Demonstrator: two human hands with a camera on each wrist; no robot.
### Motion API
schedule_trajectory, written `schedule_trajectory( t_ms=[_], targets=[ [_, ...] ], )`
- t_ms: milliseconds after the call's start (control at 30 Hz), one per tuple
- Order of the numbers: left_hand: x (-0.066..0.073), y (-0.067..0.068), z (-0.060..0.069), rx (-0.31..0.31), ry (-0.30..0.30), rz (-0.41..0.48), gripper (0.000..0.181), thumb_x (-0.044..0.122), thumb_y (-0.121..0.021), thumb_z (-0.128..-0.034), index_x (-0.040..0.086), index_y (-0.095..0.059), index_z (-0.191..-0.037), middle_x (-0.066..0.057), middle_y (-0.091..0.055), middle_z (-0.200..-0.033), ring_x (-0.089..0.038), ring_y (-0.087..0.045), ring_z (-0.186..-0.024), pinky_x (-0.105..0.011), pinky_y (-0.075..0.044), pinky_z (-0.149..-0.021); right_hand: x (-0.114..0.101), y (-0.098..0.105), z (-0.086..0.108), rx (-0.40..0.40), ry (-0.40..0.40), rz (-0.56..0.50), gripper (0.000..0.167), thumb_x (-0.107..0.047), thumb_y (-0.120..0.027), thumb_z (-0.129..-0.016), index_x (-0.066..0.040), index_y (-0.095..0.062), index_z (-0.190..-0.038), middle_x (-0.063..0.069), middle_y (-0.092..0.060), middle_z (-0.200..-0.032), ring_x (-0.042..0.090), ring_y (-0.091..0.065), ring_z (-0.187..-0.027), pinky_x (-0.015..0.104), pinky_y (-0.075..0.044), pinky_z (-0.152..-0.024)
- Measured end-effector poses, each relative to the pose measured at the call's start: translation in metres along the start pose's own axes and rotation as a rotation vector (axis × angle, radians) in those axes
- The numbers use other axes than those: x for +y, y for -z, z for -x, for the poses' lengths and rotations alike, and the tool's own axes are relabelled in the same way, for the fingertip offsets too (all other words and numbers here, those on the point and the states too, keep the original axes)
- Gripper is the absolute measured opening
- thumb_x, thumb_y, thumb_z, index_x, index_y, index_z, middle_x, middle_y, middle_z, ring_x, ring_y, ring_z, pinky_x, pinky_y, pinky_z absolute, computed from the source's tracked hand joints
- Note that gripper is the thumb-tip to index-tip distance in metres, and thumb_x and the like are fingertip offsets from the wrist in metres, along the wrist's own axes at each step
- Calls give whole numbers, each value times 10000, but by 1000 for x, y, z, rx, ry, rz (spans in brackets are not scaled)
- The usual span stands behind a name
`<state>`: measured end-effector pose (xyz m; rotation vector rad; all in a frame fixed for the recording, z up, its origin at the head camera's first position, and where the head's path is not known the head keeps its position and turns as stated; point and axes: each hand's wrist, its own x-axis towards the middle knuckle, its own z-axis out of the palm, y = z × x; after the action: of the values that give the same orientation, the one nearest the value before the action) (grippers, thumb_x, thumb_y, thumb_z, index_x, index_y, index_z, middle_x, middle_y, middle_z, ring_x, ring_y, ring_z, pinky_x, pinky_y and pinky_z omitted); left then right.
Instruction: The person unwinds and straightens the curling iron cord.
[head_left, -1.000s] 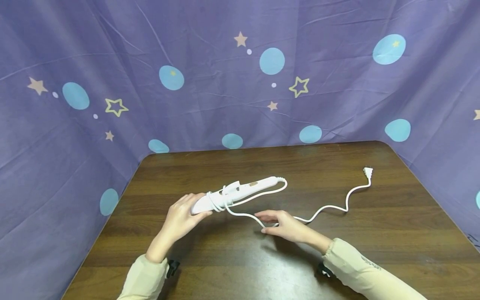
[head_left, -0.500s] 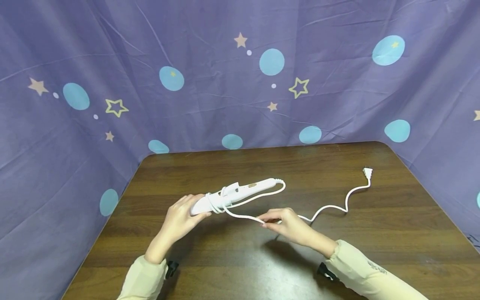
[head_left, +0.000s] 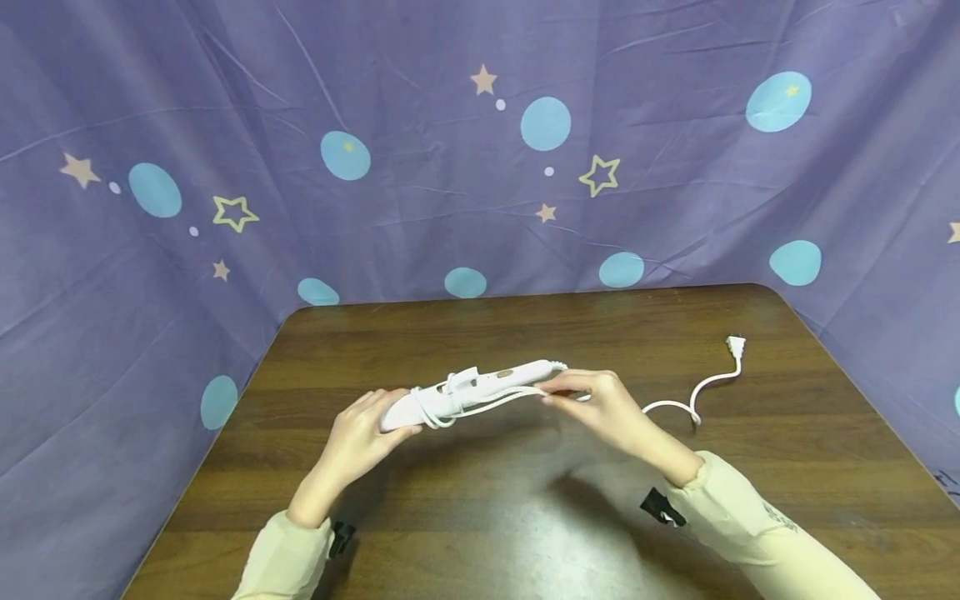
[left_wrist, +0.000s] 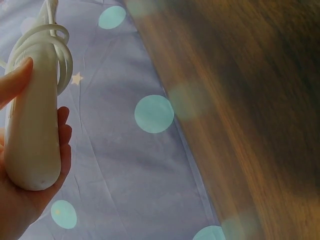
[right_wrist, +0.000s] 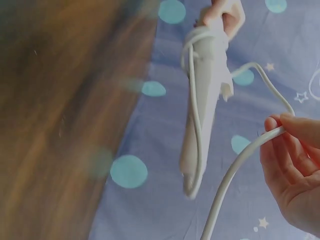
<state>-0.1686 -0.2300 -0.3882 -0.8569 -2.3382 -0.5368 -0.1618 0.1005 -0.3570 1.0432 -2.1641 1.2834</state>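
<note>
My left hand (head_left: pixel 362 433) grips the wide end of a white curling iron (head_left: pixel 525 372), tilted up to the right above the table. In the left wrist view, the thumb lies on the front of the curling iron (left_wrist: pixel 32 135) and the fingers wrap behind it. White cord (right_wrist: pixel 227 175) is wound around the body near that hand; a lever sticks out beside the coils. Thumb and fingertips of my right hand (head_left: pixel 600 408) pinch the cord near the iron's narrow end. From there the cord trails right to a two-prong plug (head_left: pixel 736 347).
The brown wooden table (head_left: pixel 480 500) carries the plug and the cord's tail at its back right. A purple curtain (head_left: pixel 420 200) with stars and blue dots hangs behind and beside the table. Black straps (head_left: pixel 660 506) show at both wrists.
My right hand took hold of the cord, then moved up and to the right, bringing the cord close along the iron. The left hand and iron have hardly moved; the plug stays put.
</note>
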Motion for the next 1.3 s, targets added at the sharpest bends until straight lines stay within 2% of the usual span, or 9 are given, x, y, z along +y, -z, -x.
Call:
schedule_trajectory(
  t_ms=[200,400,600,733,800,1000,1067,1300],
  targets=[
    [1,1,0,-7,1,2,487,277,-777,-580,31,-631,-975,-39,-622,-788,-150,-544,-684,-337,-436,-606,7,10,-12,21,-26,-12,162,72,-661,-720,12,-682,-869,62,-666,-795,112,-598,-697,181,-471,-624],
    [3,2,2,-13,-12,-6,487,279,-774,-579,23,-631,-968,-43,-619,-782,-163,-561,-694,-363,-454,-700,14,16,-20,15,-106,-59,171,78,-645,-735,30,-676,-897,87,-663,-808,155,-610,-722,187,-486,-648],
    [3,2,3,-8,-21,3,487,281,-766,-581,17,-630,-967,-49,-622,-790,-171,-565,-704,-355,-449,-690,25,18,-29,38,-177,-44,147,7,-655,-757,22,-680,-902,109,-666,-815,141,-609,-716,190,-481,-644],
    [4,4,3,-11,-19,9,488,290,-755,-584,15,-629,-967,-60,-625,-797,-183,-575,-719,-390,-447,-757,35,18,-32,65,-215,-18,138,-1,-654,-762,20,-682,-895,103,-670,-825,139,-612,-715,192,-479,-642],
    [4,4,3,-13,-16,12,490,291,-757,-583,18,-630,-970,-59,-626,-800,-182,-574,-720,-387,-448,-753,36,18,-33,76,-231,-3,134,13,-650,-761,32,-678,-890,126,-668,-829,165,-617,-714,235,-490,-644],
    [4,6,3,8,-16,36,495,265,-776,-568,23,-634,-975,-44,-629,-804,-154,-552,-696,-308,-430,-604,53,17,-31,82,-291,34,140,-8,-659,-760,30,-679,-893,136,-669,-842,135,-607,-693,227,-480,-624],
    [4,7,3,15,-8,51,495,249,-783,-561,22,-635,-975,-50,-631,-808,-152,-552,-696,-308,-429,-607,63,17,-29,73,-320,41,147,-26,-662,-762,22,-681,-900,124,-672,-849,103,-600,-694,195,-468,-616],
    [4,11,1,21,57,75,508,206,-809,-532,17,-643,-974,-94,-650,-864,-213,-590,-759,-369,-456,-685,75,16,-17,33,-405,19,164,-36,-661,-767,30,-676,-916,148,-668,-862,99,-583,-693,158,-445,-575]
  ],
)
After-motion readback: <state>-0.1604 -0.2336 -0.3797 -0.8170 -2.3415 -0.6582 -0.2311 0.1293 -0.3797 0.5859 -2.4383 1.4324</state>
